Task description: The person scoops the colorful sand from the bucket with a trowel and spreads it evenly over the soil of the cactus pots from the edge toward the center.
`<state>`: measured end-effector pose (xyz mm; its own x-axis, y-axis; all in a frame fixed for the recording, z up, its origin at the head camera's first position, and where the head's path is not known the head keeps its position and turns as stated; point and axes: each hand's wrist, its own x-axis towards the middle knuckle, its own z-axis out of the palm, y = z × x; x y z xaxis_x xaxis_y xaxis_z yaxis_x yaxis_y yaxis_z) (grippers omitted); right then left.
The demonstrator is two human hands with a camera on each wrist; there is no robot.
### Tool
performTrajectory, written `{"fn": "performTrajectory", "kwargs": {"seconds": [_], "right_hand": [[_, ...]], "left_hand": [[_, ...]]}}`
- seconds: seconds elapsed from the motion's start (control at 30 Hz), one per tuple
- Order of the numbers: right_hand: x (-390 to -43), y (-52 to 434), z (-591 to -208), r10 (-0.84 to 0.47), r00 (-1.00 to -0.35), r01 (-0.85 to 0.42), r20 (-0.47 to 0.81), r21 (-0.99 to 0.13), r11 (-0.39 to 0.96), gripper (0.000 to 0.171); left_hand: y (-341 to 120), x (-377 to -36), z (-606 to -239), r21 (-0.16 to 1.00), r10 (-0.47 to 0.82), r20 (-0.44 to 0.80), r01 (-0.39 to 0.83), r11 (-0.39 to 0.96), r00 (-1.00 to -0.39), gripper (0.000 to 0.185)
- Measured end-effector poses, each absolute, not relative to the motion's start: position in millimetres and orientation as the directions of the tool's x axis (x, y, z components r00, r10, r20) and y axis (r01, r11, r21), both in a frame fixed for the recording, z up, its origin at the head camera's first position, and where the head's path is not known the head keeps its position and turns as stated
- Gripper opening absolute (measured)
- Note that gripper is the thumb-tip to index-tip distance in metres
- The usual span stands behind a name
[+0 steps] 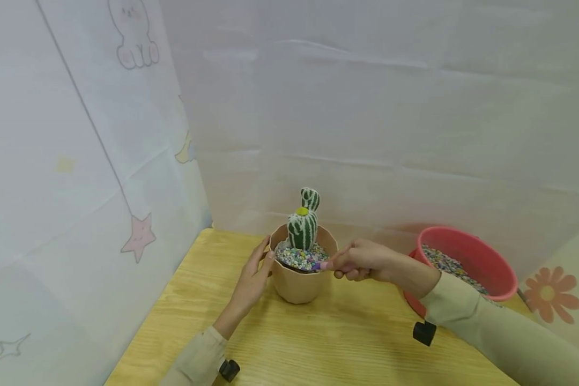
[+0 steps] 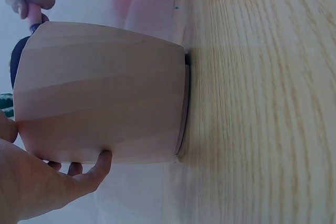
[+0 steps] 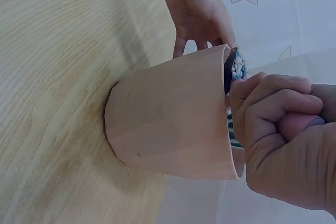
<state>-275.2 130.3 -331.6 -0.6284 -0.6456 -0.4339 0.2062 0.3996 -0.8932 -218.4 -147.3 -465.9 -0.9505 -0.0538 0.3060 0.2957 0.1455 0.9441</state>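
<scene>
A green crocheted cactus (image 1: 303, 230) with white stripes and a yellow flower stands in a tan flower pot (image 1: 296, 287). Multicoloured pebbles (image 1: 296, 258) surround its base. My left hand (image 1: 251, 279) rests against the pot's left side, fingers spread along the wall and thumb near the rim. With my right hand (image 1: 364, 261) I grip a tool by its pink handle (image 3: 296, 124). Its purple end (image 1: 316, 266) touches the pebbles just inside the front right of the rim; the pebbles hide how far it reaches in. In the left wrist view, the pot's base sits on the table.
To the right stands a red tub (image 1: 468, 241), tilted and holding more coloured pebbles (image 1: 451, 265). The wooden table (image 1: 318, 343) ends against a pale wall sheet (image 1: 366, 134) behind the pot. A printed sheet (image 1: 77, 214) bounds the left side.
</scene>
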Motion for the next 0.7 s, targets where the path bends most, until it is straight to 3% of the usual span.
{"fn": "performTrajectory", "kwargs": {"seconds": [0.37, 0.5, 0.7], "right_hand": [[-282, 139, -322, -0.712, -0.422, 0.54, -0.561, -0.787, 0.299, 0.028], [-282, 144, -315, -0.733, -0.405, 0.619, -0.547, -0.754, 0.22, 0.026], [-280, 157, -308, -0.765, -0.403, 0.605, -0.503, -0.773, 0.189, 0.027]], "left_hand": [[-143, -220, -463, 0.941, -0.03, 0.303, 0.294, 0.168, -0.952, 0.055], [-144, -220, -462, 0.947, -0.032, 0.288, 0.279, 0.161, -0.957, 0.055], [-149, -218, -463, 0.946, -0.06, 0.273, 0.257, 0.198, -0.96, 0.055]]}}
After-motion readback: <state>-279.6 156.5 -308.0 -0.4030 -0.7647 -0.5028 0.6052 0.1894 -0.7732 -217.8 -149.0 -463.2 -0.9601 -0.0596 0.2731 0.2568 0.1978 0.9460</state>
